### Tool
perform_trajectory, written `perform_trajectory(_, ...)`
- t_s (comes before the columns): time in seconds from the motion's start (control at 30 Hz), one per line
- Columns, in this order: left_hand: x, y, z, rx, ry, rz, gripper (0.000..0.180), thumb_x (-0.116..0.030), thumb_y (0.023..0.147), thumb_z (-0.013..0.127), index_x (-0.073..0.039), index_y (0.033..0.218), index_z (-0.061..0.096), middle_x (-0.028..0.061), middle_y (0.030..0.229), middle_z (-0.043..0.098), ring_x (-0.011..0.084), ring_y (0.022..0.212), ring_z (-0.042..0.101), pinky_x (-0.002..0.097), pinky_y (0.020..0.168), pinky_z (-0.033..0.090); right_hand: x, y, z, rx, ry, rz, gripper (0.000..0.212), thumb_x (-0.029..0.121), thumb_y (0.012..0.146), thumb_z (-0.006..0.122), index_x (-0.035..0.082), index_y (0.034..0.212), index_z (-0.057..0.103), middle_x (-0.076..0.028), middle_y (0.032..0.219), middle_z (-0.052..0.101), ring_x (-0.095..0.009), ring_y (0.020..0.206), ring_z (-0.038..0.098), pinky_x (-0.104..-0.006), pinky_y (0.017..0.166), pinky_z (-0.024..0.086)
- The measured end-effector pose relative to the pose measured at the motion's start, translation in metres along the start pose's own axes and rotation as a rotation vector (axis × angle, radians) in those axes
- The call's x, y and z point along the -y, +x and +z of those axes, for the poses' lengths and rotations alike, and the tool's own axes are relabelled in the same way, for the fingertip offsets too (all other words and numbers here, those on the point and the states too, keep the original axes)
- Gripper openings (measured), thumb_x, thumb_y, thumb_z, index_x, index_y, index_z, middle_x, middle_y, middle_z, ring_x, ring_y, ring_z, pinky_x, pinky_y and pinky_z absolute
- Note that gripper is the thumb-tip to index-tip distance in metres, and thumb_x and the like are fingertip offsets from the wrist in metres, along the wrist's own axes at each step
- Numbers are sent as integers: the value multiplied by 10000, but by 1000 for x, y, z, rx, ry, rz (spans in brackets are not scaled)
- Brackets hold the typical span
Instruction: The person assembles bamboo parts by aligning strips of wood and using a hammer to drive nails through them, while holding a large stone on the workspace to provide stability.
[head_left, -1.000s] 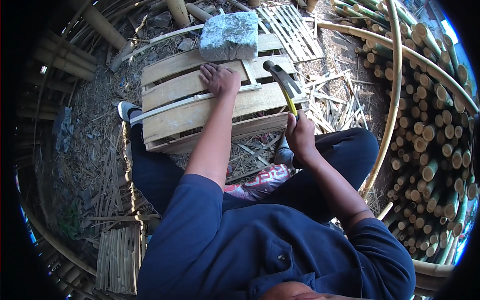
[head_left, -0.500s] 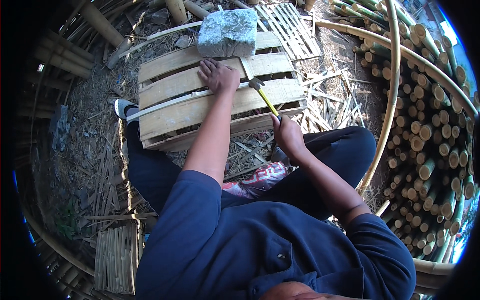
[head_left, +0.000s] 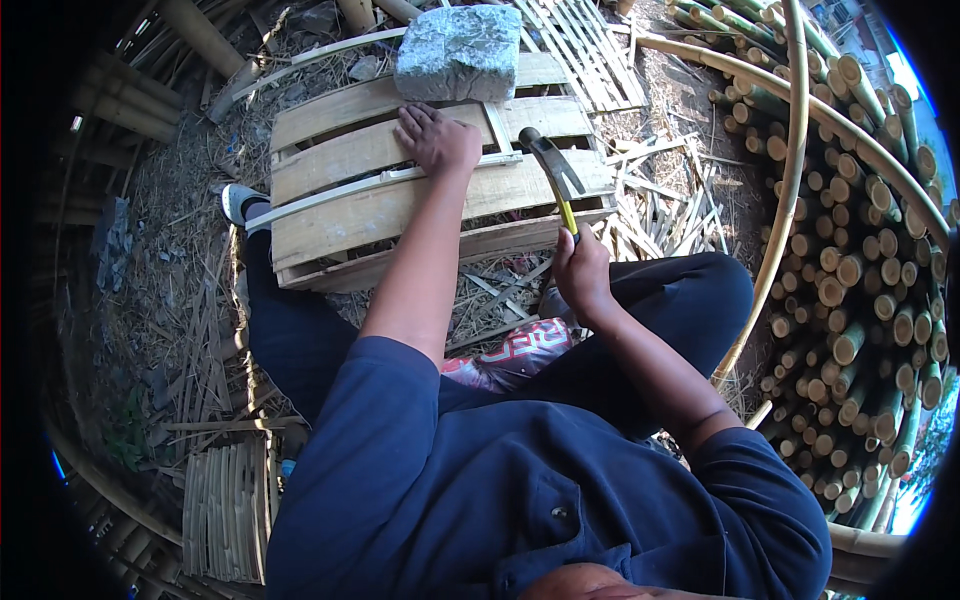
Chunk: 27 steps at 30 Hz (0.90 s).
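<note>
Over the right part of the slatted crate [head_left: 350, 215] is the hammer [head_left: 556, 178], your right grip [head_left: 583, 270] closed round its handle [head_left: 568, 215]; your left grip [head_left: 442, 142] lies flat and unclenched upon the crate. A grey block [head_left: 458, 55] rests at the crate's far edge.

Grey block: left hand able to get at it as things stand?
Likely yes: the left hand rests on the slatted crate, fingertips close to the near edge of the grey block, with nothing visible between them.
</note>
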<state>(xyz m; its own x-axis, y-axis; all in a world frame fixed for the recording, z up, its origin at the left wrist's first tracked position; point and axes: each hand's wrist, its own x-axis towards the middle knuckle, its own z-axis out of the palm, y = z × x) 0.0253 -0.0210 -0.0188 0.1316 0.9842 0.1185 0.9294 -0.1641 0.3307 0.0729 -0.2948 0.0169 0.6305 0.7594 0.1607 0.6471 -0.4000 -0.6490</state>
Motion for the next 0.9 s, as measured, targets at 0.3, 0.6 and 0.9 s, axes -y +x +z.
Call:
perform_trajectory(0.3,0,-3,-5,28,-13,21,746,-285,927,442,103,1538,262,234,1642,245,315,1558,154,479,1258,78,2,7,-10,82,-98,95,506,387,1041,502,-43,797,612,-305,726,639,-505,700,633,-587,666,496)
perform_trajectory(0.6,1,1,-3,5,-80,21,774,-281,907,464,103,1544,249,243,1644,237,313,1558,157,461,1263,38,13,18,-22,72,-102,11,404,316,1021,572,-32,817,589,-286,674,627,-489,661,633,-563,613,495)
perform_trajectory(0.9,3,4,2,13,-34,19,791,-294,887,480,98,1540,266,238,1638,259,309,1552,183,457,1262,55,18,26,-30,133,-134,47,504,392,1043,505,-40,813,626,-296,699,642,-484,691,652,-564,666,514)
